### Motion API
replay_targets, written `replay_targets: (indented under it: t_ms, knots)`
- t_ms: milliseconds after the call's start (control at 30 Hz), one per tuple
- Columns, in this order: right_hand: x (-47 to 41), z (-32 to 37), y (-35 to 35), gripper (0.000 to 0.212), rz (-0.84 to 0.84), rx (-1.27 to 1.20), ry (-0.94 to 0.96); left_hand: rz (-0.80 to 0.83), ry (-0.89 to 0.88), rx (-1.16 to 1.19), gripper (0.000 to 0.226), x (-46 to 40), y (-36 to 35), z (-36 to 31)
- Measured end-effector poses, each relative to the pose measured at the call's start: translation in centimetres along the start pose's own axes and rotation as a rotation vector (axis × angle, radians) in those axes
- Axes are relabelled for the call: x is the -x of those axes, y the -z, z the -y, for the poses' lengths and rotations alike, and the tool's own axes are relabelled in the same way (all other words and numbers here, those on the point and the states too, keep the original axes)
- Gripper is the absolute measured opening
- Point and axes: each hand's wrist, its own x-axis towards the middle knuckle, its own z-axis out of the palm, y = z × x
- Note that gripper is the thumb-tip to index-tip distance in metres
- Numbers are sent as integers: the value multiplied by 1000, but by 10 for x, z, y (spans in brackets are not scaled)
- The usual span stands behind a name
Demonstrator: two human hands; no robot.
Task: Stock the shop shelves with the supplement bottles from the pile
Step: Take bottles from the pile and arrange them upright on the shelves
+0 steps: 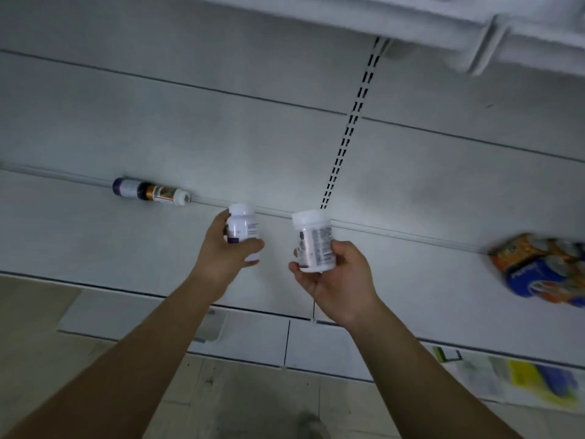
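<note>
In the head view, the left hand (226, 248) gripped a purple-labelled bottle (243, 231) and the right hand (340, 280) gripped a grey-labelled bottle (315, 240), both upright, caps toward the shelf (95, 236) rear. The left one sat nearer the row (151, 191) already stocked against the back.

Two hand-held white bottles (242, 231) (315, 240); three shelf bottles (151, 191); one packet (541, 269).

Both bare arms reach up from the frame's bottom; the left hand (226, 248) and right hand (337, 280), mid-frame, each have fingers curled in a grip.
</note>
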Motion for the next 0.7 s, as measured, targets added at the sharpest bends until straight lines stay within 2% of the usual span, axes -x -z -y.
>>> replay_targets:
  t_ms: [67,200,233,300,367,500,567,700]
  knots:
    - [33,-1,-24,33,16,-4,39,37,-27,53,59,35,10,-34]
    - [86,0,-61,23,52,108,179,226,-36,188,57,92,24,-94]
    - [97,2,-67,21,63,143,196,280,-44,178,61,105,25,-107]
    - [119,9,-76,30,89,180,216,344,-107,97,60,127,21,-131]
    - [140,20,-81,39,119,174,241,341,-165,68,59,146,11,-149]
    - [184,50,-82,41,186,137,285,253,-317,-7,63,185,-19,-179]
    - [207,68,-77,48,228,179,338,244,-372,25,63,205,-39,-191]
    - [248,103,-49,46,277,246,451,342,-349,175,63,240,-86,-205]
